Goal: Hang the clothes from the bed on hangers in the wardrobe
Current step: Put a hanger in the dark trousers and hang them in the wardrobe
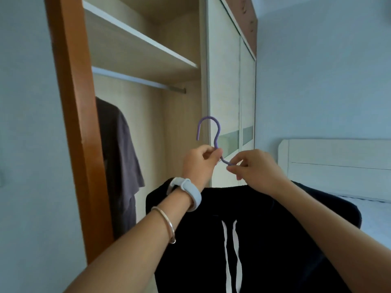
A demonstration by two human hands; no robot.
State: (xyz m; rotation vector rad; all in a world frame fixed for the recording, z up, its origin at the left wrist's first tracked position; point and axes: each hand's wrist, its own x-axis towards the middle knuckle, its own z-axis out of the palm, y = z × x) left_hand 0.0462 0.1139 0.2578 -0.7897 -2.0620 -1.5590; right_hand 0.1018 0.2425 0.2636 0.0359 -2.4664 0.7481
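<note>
A black garment (264, 240) with white drawstrings hangs on a purple hanger (208, 129), whose hook stands upright in front of the open wardrobe. My left hand (198, 163) pinches the hanger's neck just under the hook. My right hand (257, 169) pinches the hanger's wire a little lower, to the right. The hanger's shoulders are hidden under the garment. The wardrobe rail (135, 80) runs above and to the left of the hook.
A grey T-shirt (118, 157) hangs at the rail's left end, behind the orange door frame (76, 123). A shelf (135, 37) sits above the rail. Sliding doors (228, 98) stand right of the opening. The white bed (338, 166) is at far right.
</note>
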